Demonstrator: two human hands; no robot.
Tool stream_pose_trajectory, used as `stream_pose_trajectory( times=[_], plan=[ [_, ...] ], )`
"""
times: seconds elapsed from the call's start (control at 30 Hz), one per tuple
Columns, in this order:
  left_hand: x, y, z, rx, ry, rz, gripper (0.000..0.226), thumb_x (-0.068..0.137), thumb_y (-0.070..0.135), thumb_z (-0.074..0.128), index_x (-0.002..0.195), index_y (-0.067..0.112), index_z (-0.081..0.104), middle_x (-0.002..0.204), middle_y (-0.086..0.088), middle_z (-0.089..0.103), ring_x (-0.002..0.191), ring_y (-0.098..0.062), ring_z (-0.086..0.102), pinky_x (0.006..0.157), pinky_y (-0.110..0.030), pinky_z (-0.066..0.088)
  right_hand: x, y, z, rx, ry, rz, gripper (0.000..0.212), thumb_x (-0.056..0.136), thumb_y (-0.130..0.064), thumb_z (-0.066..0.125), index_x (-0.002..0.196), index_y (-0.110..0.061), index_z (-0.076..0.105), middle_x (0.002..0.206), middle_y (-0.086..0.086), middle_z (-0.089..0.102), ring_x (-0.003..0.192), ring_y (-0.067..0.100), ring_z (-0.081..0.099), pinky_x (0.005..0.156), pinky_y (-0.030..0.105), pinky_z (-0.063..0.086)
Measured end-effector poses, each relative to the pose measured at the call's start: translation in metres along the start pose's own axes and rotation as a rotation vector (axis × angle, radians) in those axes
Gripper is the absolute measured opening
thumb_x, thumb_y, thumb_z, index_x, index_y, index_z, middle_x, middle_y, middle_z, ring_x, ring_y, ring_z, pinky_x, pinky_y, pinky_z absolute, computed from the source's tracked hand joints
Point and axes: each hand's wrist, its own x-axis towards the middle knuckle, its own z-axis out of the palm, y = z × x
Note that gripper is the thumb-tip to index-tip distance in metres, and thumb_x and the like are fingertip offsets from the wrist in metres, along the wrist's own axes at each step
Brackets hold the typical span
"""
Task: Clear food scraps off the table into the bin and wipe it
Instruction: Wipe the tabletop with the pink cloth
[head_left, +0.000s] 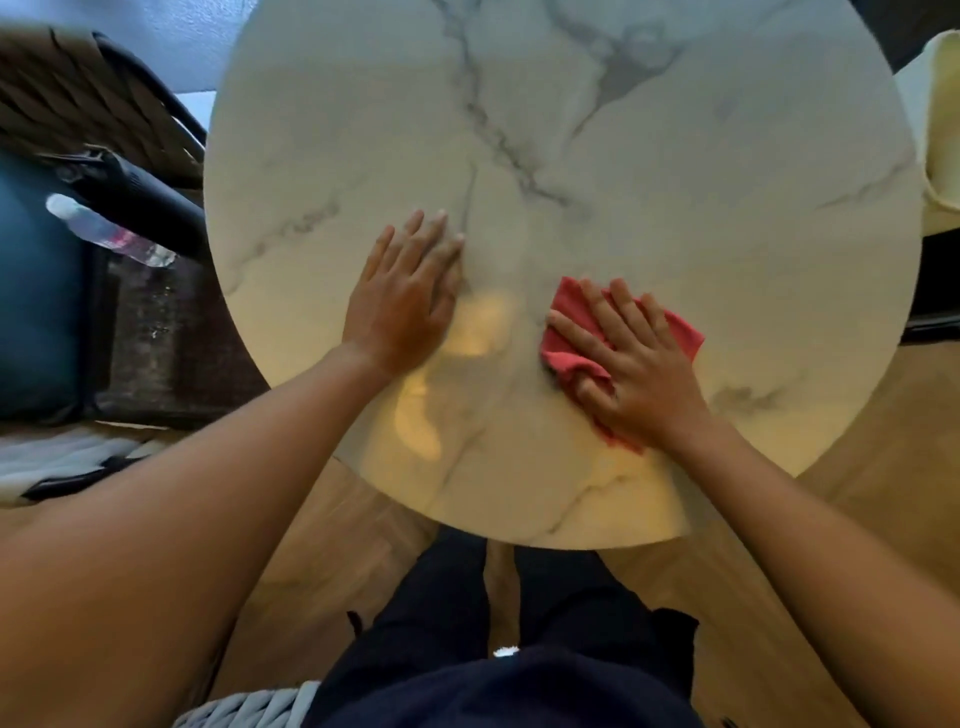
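A round white worktop (649, 182) with grey marble veins fills most of the view, standing on a wooden floor (883, 441). To its left a dark chair (36, 291) with a woven back sits against the rim, and a clear plastic bottle (111, 231) lies tilted on it, just beside the worktop's edge. A pale yellow cushion (943, 119) shows at the far right edge, apart from the worktop. The person stands at the near rim in dark trousers (519, 623).

The left hand (405, 296) lies flat on the worktop left of centre, palm down, fingers straight and close together, holding nothing; its grip is open and relaxed. The right hand (634, 364) lies near it to the right, palm down on a red cloth (569, 332), fingers spread and straight, pressing the cloth flat against the surface rather than clutching it. The cloth lies on the near right part of the worktop, bunched under the thumb, its edges sticking out beyond the fingers.
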Motion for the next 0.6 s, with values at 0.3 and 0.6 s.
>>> stream_pose_trajectory(
  times=[0.3, 0.6],
  plan=[
    [-0.03, -0.001, -0.003, -0.018, 0.069, -0.01, 0.039, 0.107, 0.03, 0.045, 0.142, 0.017, 0.056, 0.155, -0.008, 0.045, 0.148, -0.026, 0.034, 0.124, -0.044, 0.022, -0.067, 0.021, 0.006, 0.23, 0.134, 0.88, 0.067, 0.098, -0.043, 0.031, 0.16, -0.035, 0.007, 0.169, 0.007, 0.007, 0.155, 0.033, 0.005, 0.122, 0.06, 0.005],
    [-0.059, -0.014, -0.019, -0.038, 0.047, -0.153, 0.041, 0.106, 0.03, 0.045, 0.144, 0.017, 0.052, 0.159, -0.007, 0.039, 0.151, -0.024, 0.027, 0.126, -0.041, 0.015, -0.034, -0.116, 0.017, 0.176, 0.029, 0.702, 0.073, 0.101, -0.055, 0.018, 0.162, -0.016, 0.007, 0.167, 0.02, -0.002, 0.154, 0.042, -0.004, 0.121, 0.064, 0.004]
  ],
)
